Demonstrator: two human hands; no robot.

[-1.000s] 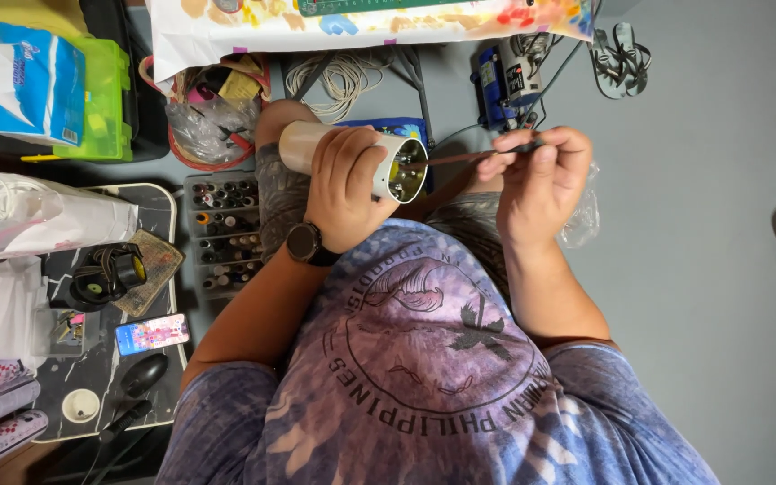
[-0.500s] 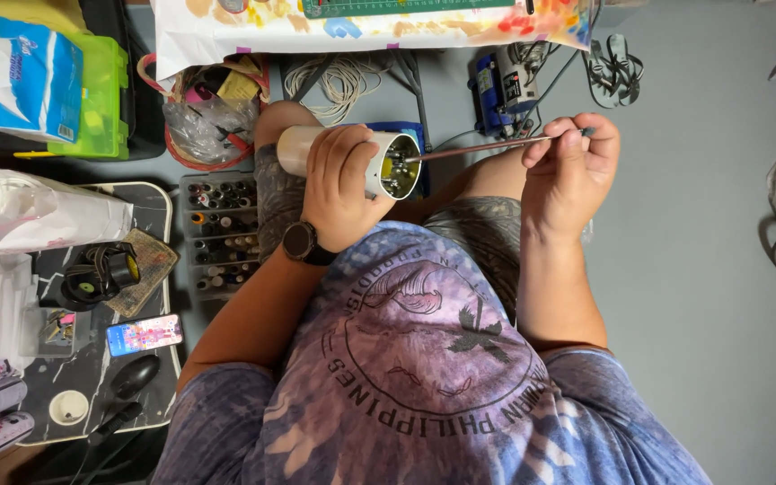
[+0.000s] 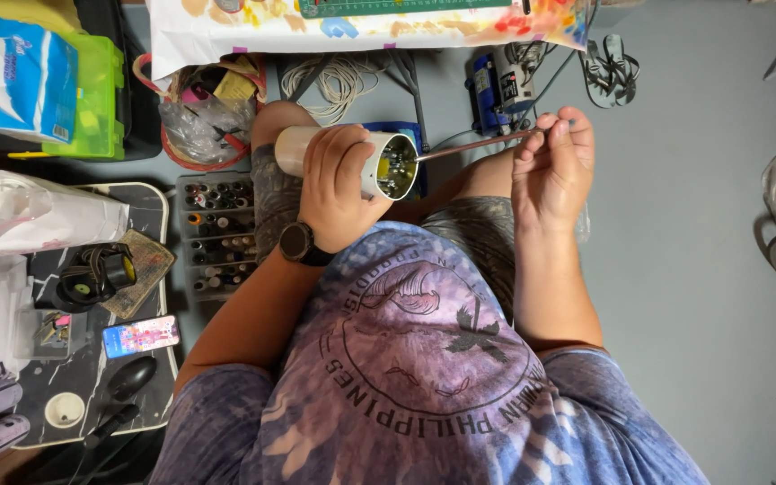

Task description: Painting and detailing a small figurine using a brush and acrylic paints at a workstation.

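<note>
The left hand (image 3: 339,184), with a dark watch (image 3: 298,242) on its wrist, is wrapping around a cream-coloured tube (image 3: 316,148), gripping it tight and holding it sideways over the lap with the open end facing right. Inside that end I'm seeing a cluster of small metal bits, too small to make out. The right hand (image 3: 551,175) is pinching a thin metal rod (image 3: 473,145) by its far end, and the rod's tip is sitting right at the tube's mouth. Further out on the floor, a grey organiser tray (image 3: 217,235) of small parts is lying just beside the left knee, a coil of pale cord (image 3: 339,81) above it, sandals (image 3: 611,67) off right.
</note>
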